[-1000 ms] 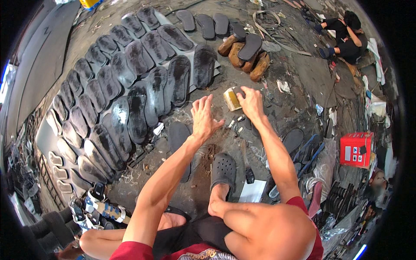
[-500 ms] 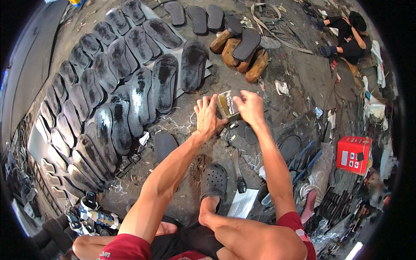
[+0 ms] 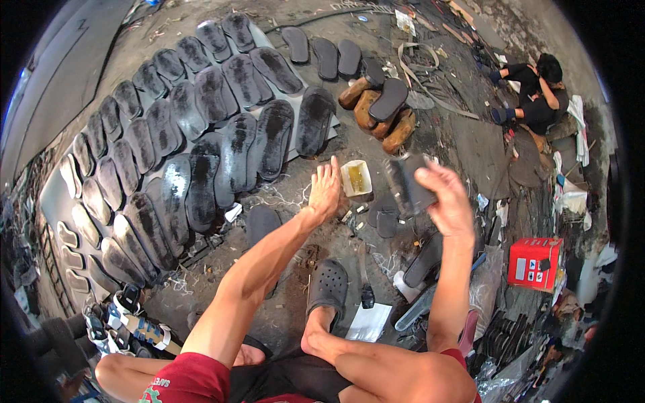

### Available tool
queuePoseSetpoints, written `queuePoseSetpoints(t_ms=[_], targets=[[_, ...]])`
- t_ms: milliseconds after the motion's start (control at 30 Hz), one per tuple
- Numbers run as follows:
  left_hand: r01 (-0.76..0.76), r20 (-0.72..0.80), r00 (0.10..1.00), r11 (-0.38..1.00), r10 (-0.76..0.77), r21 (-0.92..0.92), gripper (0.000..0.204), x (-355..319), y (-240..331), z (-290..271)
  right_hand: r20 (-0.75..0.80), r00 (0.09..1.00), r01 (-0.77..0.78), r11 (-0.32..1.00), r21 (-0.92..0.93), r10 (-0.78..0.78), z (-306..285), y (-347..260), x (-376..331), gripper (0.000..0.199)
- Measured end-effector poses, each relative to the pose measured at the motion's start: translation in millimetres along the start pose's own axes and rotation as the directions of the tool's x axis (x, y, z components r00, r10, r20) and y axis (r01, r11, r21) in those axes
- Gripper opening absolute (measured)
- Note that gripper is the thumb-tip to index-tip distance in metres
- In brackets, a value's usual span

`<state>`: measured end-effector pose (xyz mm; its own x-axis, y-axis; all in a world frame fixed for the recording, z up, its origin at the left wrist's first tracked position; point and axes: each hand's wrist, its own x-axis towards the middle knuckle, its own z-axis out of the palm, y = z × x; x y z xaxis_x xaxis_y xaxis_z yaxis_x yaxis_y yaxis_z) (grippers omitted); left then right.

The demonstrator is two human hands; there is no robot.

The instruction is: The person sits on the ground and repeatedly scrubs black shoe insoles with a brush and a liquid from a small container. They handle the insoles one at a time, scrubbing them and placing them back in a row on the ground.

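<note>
My left hand (image 3: 326,191) has its fingers stretched out beside a small pale open container (image 3: 356,178) with yellowish liquid or glue in it. Whether the fingers touch its side I cannot tell. My right hand (image 3: 449,198) is closed on a dark grey blocky object (image 3: 411,187), raised to the right of the container. Motion blurs that object, and its kind is unclear. Below the container lie dark sole pieces (image 3: 384,218) and a brush (image 3: 366,293) with a long handle and dark bristles.
Rows of shiny black soles (image 3: 218,171) spread over the left. Wooden shoe lasts (image 3: 376,114) lie beyond the container, one dark sole on top. A red box (image 3: 535,263) stands at right. Another person (image 3: 537,97) sits at far right. My clog (image 3: 328,287) is near the middle.
My right hand has moved from the container to the right and now holds up the dark blocky object. The container's open top shows. My left hand remains beside it; the whole view has shifted slightly.
</note>
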<state>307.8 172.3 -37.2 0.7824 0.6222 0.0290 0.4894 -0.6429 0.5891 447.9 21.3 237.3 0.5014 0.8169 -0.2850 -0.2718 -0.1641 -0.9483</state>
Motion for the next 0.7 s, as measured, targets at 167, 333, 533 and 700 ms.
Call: queuePoseSetpoints(t_ms=[167, 333, 533, 700], targets=[[0.2, -0.189, 0.946, 0.931, -0.265, -0.304, 0.097, -114.0, 19.6, -63.5, -0.019, 0.986, 0.168, 0.981, 0.1, -0.167, 46.6, -38.4, -16.7, 0.026], [0.641, -0.362, 0.669, 0.75, -0.649, -0.161, 0.093, -279.6, 1.1, -83.7, 0.151, 0.988, 0.013, 0.992, 0.128, -0.032, 105.7, 23.4, -25.1, 0.03], [0.675, -0.262, 0.658, 0.707, -0.706, -0.209, 0.097, -338.0, -1.0, -61.4, 0.17, 0.985, 0.03, 0.976, -0.214, 0.007, 173.1, 184.4, -21.2, 0.044], [0.596, -0.303, 0.688, 0.752, -0.66, -0.283, 0.086, -337.5, 2.4, -60.1, 0.111, 0.994, 0.059, 0.937, -0.344, -0.021, 174.4, 251.0, -18.4, 0.029]])
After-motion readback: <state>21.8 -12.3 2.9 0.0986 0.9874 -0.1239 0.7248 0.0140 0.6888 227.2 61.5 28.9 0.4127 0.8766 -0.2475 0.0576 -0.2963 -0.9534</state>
